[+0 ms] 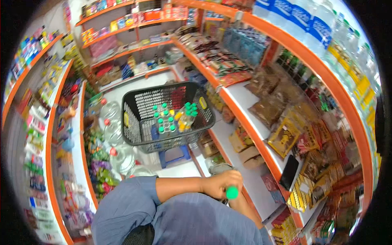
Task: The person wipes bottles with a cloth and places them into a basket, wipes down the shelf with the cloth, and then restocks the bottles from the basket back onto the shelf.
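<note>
My left hand (223, 182) reaches across my chest, its fingers curled closed around the neck area of a bottle with a green cap (232, 192). The cap points up toward me, and the bottle's body is mostly hidden. A grey, cloth-like thing (221, 168) pokes out just beyond my left knuckles; I cannot tell which hand holds it. My right hand lies under and behind the left, with mainly its forearm (244, 209) showing and its fingers hidden. Ahead stands a black plastic basket (141, 141) with several green-capped bottles (165, 118) and some yellow-topped ones (184, 122) inside.
A blue stool (174, 157) shows beneath the basket. Large clear bottles with red caps (122, 158) line the floor at left. Orange-edged shelves (50, 155) full of goods surround me. A black phone (289, 172) lies among packets on the right shelf, under blue-labelled water bottles (300, 16).
</note>
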`<state>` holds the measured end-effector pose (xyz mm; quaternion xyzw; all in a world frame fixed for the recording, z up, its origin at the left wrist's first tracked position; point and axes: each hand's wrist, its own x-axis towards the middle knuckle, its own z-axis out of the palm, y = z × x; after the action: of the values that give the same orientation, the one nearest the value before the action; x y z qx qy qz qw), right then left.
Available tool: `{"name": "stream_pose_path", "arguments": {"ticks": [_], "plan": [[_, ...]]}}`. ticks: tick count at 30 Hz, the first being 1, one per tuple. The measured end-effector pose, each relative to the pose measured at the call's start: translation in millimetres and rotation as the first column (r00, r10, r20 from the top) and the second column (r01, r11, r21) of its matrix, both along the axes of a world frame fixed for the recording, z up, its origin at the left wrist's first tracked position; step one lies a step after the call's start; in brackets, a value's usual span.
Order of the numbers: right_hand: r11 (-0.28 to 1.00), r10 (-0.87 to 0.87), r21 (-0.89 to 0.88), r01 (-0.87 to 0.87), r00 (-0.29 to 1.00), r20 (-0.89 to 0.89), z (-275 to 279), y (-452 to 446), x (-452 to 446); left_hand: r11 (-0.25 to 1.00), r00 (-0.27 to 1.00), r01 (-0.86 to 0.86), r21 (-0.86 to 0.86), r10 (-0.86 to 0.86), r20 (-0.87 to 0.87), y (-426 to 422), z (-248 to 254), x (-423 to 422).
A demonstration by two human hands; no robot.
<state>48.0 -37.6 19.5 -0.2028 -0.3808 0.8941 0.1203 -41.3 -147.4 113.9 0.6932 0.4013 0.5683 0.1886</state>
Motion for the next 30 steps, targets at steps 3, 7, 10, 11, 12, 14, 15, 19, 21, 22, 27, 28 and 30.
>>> {"name": "stream_pose_path", "arguments": {"ticks": [3,7,10,11,12,14,15,19,21,22,27,28,30], "plan": [[0.994,0.109,-0.048,-0.101,0.975,0.194,3.9,-19.7,1.0,0.969,0.947,-0.227,0.094,0.242,-0.212,-10.1,-47.4,10.4],[0.978,0.209,-0.110,-0.179,0.886,0.413,14.1,-40.1,-7.1,0.894,0.897,-0.438,-0.092,0.429,-0.108,-31.5,-81.7,-9.5],[0.919,0.393,-0.177,-0.353,0.783,0.483,-19.0,-36.7,-10.9,0.838,0.848,-0.529,-0.133,0.514,-0.134,-49.4,-84.5,-36.1],[0.914,0.406,-0.187,-0.361,0.775,0.484,-9.0,-36.7,-17.6,0.791,0.816,-0.579,-0.199,0.563,-0.133,-55.9,-79.9,-46.8],[0.903,0.428,-0.149,-0.402,0.822,0.376,5.5,-37.0,-25.2,0.763,0.796,-0.601,-0.238,0.598,-0.092,-61.3,-74.3,-55.8],[0.900,0.432,-0.095,-0.425,0.843,0.319,20.3,-27.5,-41.0,0.770,0.754,-0.583,-0.261,0.632,0.179,-68.1,-66.0,-78.4],[0.908,0.411,-0.088,-0.410,0.830,0.378,21.6,-17.1,-46.4,0.785,0.656,-0.555,-0.275,0.616,0.436,-72.1,-62.0,-91.4],[0.928,0.298,0.066,-0.367,0.837,0.459,24.8,8.3,-73.0,0.553,0.453,-0.826,-0.113,0.770,0.449,-113.4,-22.7,-193.3],[0.929,0.227,0.149,-0.340,0.837,0.498,9.0,15.9,-84.7,0.382,0.204,-0.877,-0.292,0.846,0.493,-137.5,-11.6,-244.1],[0.917,0.163,0.231,-0.325,0.834,0.527,-0.6,19.1,-89.7,0.266,0.112,-0.915,-0.302,0.890,0.442,-150.9,-29.7,-280.8],[0.875,0.063,0.288,-0.389,0.682,0.729,-13.6,7.2,-127.3,-0.177,-0.218,-0.942,-0.287,0.969,0.118,-198.0,-140.1,-431.2],[0.851,0.044,0.324,-0.413,0.671,0.741,-9.7,1.9,-138.1,-0.112,-0.186,-0.924,-0.365,0.967,0.176,-203.5,-166.7,-449.9],[0.766,0.038,0.363,-0.530,0.601,0.799,-49.9,9.3,-134.1,-0.195,-0.190,-0.948,-0.253,0.981,-0.044,-213.4,-223.6,-479.8]]}}
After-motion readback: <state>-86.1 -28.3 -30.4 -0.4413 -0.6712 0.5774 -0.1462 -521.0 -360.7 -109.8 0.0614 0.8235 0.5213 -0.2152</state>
